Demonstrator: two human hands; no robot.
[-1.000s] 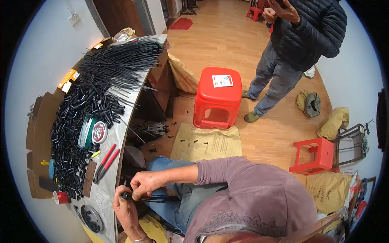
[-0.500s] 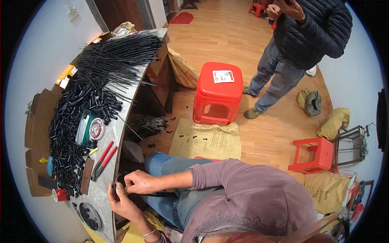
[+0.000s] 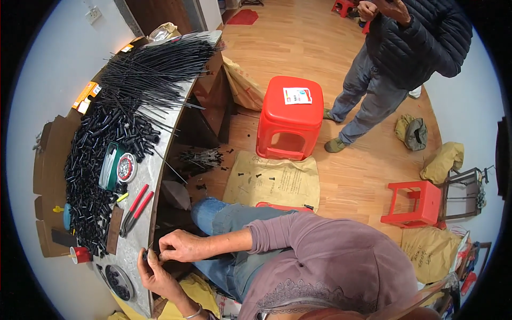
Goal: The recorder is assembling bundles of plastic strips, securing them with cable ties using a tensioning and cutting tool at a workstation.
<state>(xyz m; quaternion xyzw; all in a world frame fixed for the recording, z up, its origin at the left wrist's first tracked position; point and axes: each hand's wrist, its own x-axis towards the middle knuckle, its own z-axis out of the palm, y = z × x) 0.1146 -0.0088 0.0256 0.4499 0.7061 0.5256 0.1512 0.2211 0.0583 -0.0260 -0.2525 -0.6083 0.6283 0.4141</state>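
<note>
At the table's front edge my left hand pinches a small black tubular piece between thumb and fingers. Close beside it, my right hand is closed, with its fingertips near that piece. A thin dark line shows by its fingers, too small to name. On the table beyond lie red-handled pliers and a flat brown bar. Left of my hands sits a round metal dish of small black parts.
A large heap of black tubular parts and a bundle of long black rods cover the table's back. A green box and a round tub stand there. Beyond are a red stool and a standing person.
My hands have drawn slightly apart, the left one shifting a little left and down. The view has shifted slightly. Another black piece now shows on the floor sack near my knee.
</note>
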